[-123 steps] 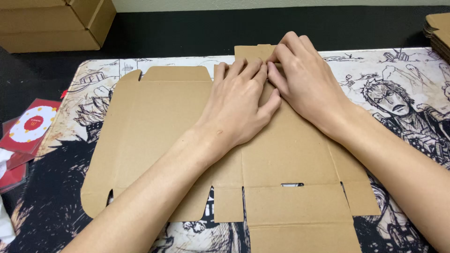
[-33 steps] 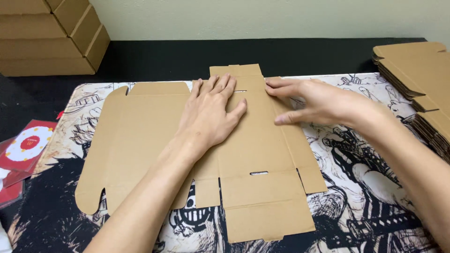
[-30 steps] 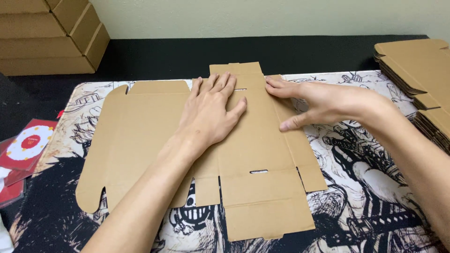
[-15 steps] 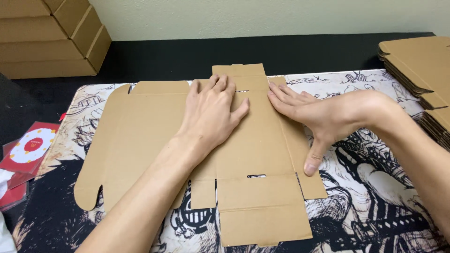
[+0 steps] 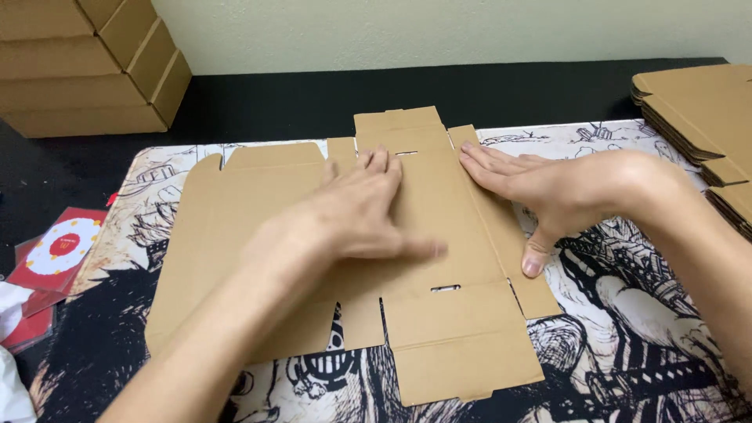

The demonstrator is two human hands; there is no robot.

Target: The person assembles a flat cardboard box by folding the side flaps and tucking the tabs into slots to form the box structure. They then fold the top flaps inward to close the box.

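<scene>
Stacked boxes [image 5: 86, 66], red cards [image 5: 55, 254], possibly sleeved, flank the cardboard blank [image 5: 258, 235].

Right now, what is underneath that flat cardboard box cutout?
The flat cardboard cutout lies on a black-and-white illustrated mat, whose drawings show around its edges and through its notches. Both the left hand and right hand press on top. The artwork beneath the cardboard is covered.

A brown die-cut cardboard box blank [image 5: 439, 235] lies unfolded and flat on the illustrated black-and-white mat (flaps spread to every side, two small slots along its middle panel).
</scene>
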